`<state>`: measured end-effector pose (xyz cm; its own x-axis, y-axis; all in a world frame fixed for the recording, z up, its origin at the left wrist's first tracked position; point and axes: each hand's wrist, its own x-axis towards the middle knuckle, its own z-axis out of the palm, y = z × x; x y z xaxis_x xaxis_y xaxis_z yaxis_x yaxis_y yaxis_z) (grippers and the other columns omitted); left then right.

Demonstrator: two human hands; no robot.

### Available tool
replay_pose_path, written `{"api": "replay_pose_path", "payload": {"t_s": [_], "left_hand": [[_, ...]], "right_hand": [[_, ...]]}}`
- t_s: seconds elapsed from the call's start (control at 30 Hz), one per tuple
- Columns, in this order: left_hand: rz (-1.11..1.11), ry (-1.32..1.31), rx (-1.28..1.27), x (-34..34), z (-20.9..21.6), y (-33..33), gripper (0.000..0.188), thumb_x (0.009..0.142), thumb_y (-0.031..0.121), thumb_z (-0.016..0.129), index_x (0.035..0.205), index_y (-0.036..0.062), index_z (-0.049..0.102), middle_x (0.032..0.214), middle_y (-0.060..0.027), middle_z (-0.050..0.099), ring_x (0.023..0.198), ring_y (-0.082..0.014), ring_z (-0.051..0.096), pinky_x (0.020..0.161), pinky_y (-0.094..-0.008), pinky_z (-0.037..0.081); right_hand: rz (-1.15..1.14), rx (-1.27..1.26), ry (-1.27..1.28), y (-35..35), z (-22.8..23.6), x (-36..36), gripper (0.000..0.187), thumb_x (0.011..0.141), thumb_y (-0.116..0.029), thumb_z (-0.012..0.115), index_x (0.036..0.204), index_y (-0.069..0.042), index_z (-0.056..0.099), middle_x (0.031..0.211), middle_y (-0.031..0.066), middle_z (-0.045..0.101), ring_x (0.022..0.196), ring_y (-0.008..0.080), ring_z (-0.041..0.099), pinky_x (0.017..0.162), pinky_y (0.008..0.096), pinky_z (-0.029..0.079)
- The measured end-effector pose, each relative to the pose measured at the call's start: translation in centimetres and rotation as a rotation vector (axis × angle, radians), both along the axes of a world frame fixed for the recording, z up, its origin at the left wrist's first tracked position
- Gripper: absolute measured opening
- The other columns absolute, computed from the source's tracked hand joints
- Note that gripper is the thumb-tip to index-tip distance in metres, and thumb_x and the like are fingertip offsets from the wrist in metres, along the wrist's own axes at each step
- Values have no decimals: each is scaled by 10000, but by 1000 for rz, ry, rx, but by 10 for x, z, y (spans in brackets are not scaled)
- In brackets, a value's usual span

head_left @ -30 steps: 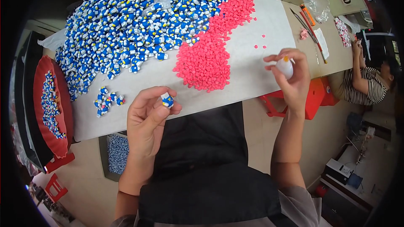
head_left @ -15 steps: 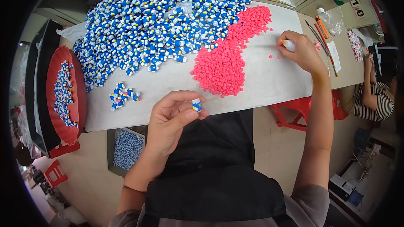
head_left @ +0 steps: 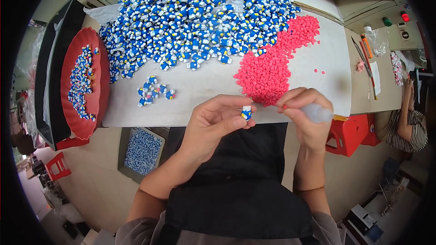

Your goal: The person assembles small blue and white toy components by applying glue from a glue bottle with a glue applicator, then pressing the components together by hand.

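From here I hold a small blue-and-white figure (head_left: 246, 113) in my left grip (head_left: 210, 124) by the white-covered counter (head_left: 204, 79); my right grip (head_left: 312, 128) pinches a pink piece (head_left: 284, 107) and translucent bottle (head_left: 318, 114); a pink-dotted cluster (head_left: 147, 91) seems done, the heap (head_left: 200, 22) left.

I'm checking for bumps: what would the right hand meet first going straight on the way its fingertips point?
Probably the small blue-and-white figure in the left hand, across a gap, though depth is unclear.
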<state>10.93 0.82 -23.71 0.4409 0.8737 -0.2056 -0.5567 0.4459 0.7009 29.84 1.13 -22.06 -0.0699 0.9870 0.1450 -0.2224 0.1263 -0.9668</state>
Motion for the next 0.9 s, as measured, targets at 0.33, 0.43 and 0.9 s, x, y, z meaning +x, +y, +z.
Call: {"api": "replay_pose_path", "payload": {"t_s": [0.33,0.43,0.9], "left_hand": [[-2,101,112,-17,-6,-7,270,745,-60,539,1011,-22,527,942,-91,566,848,-126,555,742,-217,446],[-1,101,189,-20,-6,-7,265,739,-70,540,1001,-23,538,948,-89,559,856,-121,550,736,-213,446],[-51,-147,-118,-14,-17,-12,268,764,-10,532,1032,-7,521,946,-95,562,850,-135,551,765,-239,435]], "right_hand": [[76,-62,-32,-15,-16,-42,106,648,-8,654,736,-30,599,823,65,500,758,144,478,678,254,389],[96,-50,-76,-15,-20,-48,112,643,-12,659,737,-29,601,822,55,483,764,138,464,688,251,372],[-28,91,-322,-21,-13,-55,189,627,-35,679,801,-26,605,812,72,492,688,137,489,591,238,401]]}}
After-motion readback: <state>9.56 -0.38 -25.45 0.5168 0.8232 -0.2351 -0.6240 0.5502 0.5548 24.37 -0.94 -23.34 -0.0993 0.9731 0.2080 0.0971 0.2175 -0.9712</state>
